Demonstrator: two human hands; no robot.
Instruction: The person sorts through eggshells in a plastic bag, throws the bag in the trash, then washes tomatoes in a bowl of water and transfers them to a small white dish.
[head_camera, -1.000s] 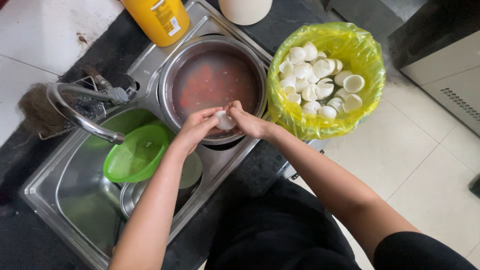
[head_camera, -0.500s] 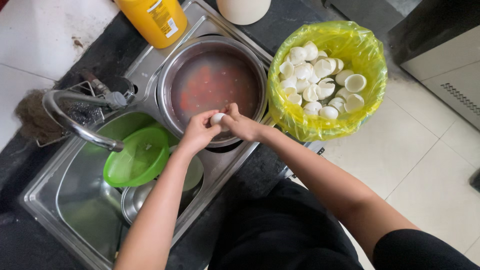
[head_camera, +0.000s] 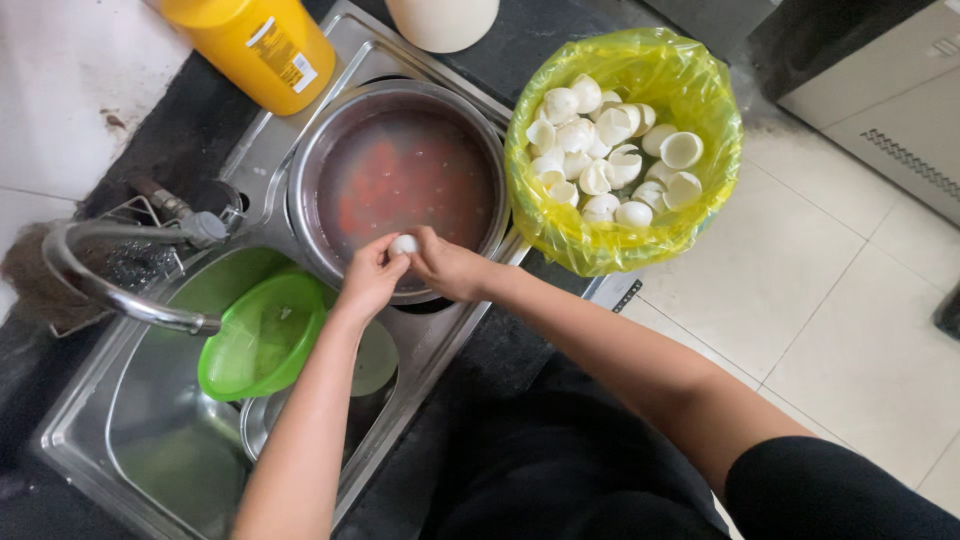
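Two bare hands meet over the near rim of a round steel pot (head_camera: 480, 160) that sits in the sink's right basin. Between them is a small white egg (head_camera: 403, 244), held just above the pot's edge. The left hand (head_camera: 368, 280) grips the egg from the left with its fingertips, and the right hand (head_camera: 450, 268) pinches it from the other side with thumb and fingers, so both hands are closed on the same egg. Inside the pot there is cloudy water with reddish pieces under the surface. Just beside the pot, to the right, stands a bin lined with a yellow plastic bag (head_camera: 560, 230), filled with many white eggshell halves (head_camera: 610, 150). In the left basin a green plastic strainer (head_camera: 262, 336) lies tilted, near the left forearm. A curved steel faucet (head_camera: 110, 290) reaches over that basin. Behind the sink stands a yellow bottle (head_camera: 250, 45).
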